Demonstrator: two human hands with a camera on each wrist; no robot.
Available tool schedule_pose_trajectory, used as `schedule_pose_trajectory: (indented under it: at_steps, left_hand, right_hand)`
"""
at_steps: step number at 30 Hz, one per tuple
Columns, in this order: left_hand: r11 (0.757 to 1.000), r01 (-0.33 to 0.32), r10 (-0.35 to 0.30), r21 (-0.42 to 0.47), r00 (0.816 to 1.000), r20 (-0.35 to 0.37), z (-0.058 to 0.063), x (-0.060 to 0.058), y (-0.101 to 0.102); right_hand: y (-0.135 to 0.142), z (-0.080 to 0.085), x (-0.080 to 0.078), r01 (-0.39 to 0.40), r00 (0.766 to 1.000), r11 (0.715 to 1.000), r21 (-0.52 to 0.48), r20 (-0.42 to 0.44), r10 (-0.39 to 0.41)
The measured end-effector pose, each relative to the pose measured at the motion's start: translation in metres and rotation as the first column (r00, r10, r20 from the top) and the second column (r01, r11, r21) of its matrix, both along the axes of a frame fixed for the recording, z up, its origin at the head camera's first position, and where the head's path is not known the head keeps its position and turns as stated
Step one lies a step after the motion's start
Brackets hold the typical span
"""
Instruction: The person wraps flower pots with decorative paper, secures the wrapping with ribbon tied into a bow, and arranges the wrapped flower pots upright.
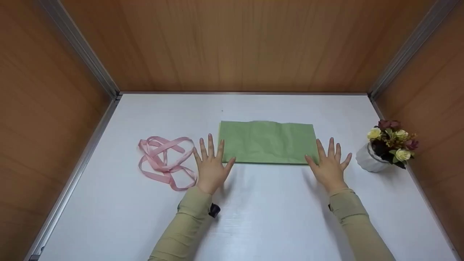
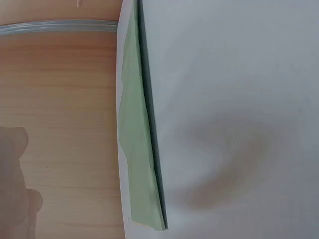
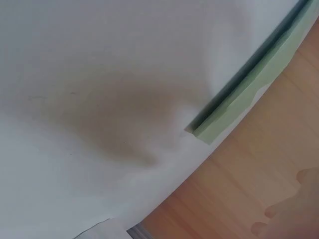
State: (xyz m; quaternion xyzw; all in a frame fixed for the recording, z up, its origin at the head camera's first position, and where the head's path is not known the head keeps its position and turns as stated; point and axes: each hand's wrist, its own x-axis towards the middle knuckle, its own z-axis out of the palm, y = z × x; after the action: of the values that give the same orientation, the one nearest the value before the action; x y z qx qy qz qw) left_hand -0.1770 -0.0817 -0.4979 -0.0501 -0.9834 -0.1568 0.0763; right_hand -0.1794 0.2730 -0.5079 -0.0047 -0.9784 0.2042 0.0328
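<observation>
A folded green sheet point(image 1: 268, 142), like paper or thin cloth, lies flat on the white table. My left hand point(image 1: 211, 170) is spread above the table at the sheet's near left corner, its fingers straight and holding nothing. On the other side my right hand point(image 1: 329, 170) spreads its fingers by the near right corner, also with nothing in it. Loose loops of pink ribbon point(image 1: 165, 168) lie just left of my left hand. Both wrist views show the long edge of the green sheet point(image 2: 137, 129) and a hand's shadow on the tabletop.
A white pot point(image 1: 370, 159) with artificial-looking flowers point(image 1: 393, 139) stands at the table's right edge, beyond my right hand. Wooden panels point(image 1: 232, 47) wall in the back and both sides, joined by metal corner strips. The white tabletop point(image 1: 261, 217) extends in front of the sheet.
</observation>
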Motion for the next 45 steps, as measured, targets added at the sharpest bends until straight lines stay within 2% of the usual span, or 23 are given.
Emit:
schedule_pose_trajectory:
  at_steps: [8,14,20,32,45]
  left_hand:
    - [1.0,0.0,-0.001,0.008,0.995,0.097,-0.004,-0.02,0.003]
    - [1.0,0.01,-0.01,0.001,0.98,0.198,-0.023,-0.031,0.003]
    - [0.999,0.032,-0.029,-0.008,0.959,0.283,-0.036,-0.032,0.003]
    - [0.998,0.053,-0.041,-0.029,0.948,0.314,-0.047,-0.029,0.007]
    - [0.997,0.069,-0.052,-0.046,0.953,0.299,-0.044,-0.029,0.005]
  right_hand:
    - [-0.004,-0.007,-0.02,0.008,0.996,1.0,0.012,0.091,-0.01]
    - [-0.011,-0.018,-0.024,-0.004,0.986,1.0,0.013,0.165,0.002]
    - [-0.019,-0.029,-0.026,-0.016,0.97,1.0,0.027,0.241,0.009]
    - [-0.028,-0.037,-0.026,-0.025,0.944,0.999,0.049,0.328,0.007]
    - [-0.026,-0.032,-0.026,-0.061,0.952,0.995,0.084,0.304,0.033]
